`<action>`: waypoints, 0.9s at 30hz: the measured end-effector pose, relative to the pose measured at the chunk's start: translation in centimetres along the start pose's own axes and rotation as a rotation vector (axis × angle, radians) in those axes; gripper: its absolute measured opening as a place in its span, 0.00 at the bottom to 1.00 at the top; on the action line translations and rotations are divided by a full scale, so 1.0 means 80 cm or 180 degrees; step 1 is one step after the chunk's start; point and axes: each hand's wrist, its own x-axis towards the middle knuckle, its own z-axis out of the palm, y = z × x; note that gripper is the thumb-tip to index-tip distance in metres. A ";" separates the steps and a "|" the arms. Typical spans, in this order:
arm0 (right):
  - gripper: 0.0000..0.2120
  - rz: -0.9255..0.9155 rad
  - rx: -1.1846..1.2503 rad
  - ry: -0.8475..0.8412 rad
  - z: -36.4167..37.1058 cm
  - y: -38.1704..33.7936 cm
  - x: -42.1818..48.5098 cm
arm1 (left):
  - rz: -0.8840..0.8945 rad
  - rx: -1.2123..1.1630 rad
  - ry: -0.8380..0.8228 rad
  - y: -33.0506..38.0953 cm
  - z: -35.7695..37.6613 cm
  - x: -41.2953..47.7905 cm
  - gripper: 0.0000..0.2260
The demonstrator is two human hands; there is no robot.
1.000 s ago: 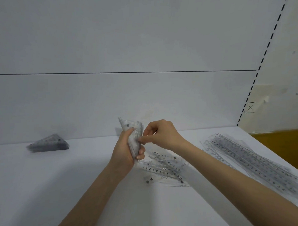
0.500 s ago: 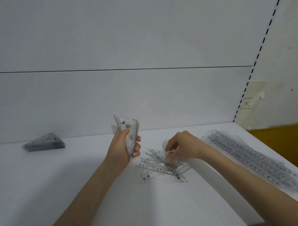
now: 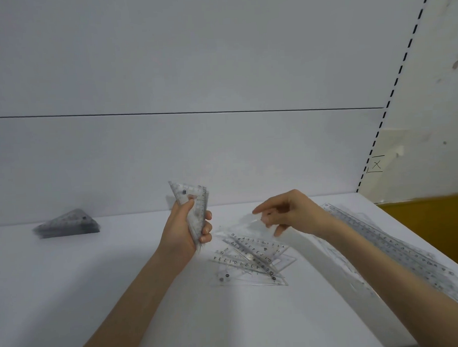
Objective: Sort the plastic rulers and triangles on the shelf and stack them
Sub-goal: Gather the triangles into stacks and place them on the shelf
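**Triangles in my left hand, one more piece in my right**

Closest to me on the white shelf (image 3: 123,296), at about 1 o'clock from where I stand, lies the loose heap (image 3: 252,262) of clear plastic triangles and short rulers, criss-crossed over one another with their printed numbers facing up.

Just past it at 12 o'clock, my left hand (image 3: 184,231) is clenched around a bundle of triangles (image 3: 191,201). I hold it upright, thumb across the front and fingertips wrapped round the right edge, with its points sticking up above my fist.

At 3 o'clock from that hand, my right hand (image 3: 292,213) hovers above the heap, apart from the left. Thumb and forefinger pinch a clear piece (image 3: 253,219) that is too blurred for me to tell its shape.

The long rulers (image 3: 394,250) lie in a stack at 2 o'clock, running along the shelf's right edge under my right forearm. Beyond that edge is a mustard-brown surface (image 3: 429,217).

Far off at 10 o'clock a stack of triangles (image 3: 67,225) sits flat near the white back panel (image 3: 195,153). At 2 o'clock a slotted upright (image 3: 401,68) climbs the corner, with an X mark (image 3: 376,164) beside it.
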 end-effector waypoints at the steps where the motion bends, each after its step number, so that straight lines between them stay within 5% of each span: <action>1: 0.13 -0.0037 0.0093 -0.0093 -0.003 -0.004 -0.002 | 0.0006 -0.0015 0.0006 0.001 0.000 0.000 0.05; 5: 0.16 -0.0088 0.0572 0.0173 -0.008 -0.025 -0.009 | 0.0033 -0.0075 0.0026 0.003 -0.003 0.002 0.05; 9: 0.02 -0.0187 0.0957 0.0673 -0.002 -0.040 -0.012 | 0.0040 -0.0048 -0.0018 0.003 -0.002 0.001 0.05; 12: 0.03 -0.0214 0.1102 0.0714 0.000 -0.046 -0.010 | -0.0043 0.0012 -0.0173 0.002 -0.003 0.000 0.05; 20: 0.04 -0.0378 0.0890 0.0437 0.006 -0.061 0.007 | -0.0536 0.0123 -0.0754 0.000 0.000 -0.008 0.19; 23: 0.04 -0.0362 0.0677 0.0315 0.013 -0.071 0.022 | -0.0584 0.0135 -0.0860 0.001 0.004 -0.012 0.13; 27: 0.02 -0.0478 -0.0053 0.0203 0.023 -0.093 0.049 | -0.0592 0.0255 -0.0967 0.001 0.009 -0.016 0.18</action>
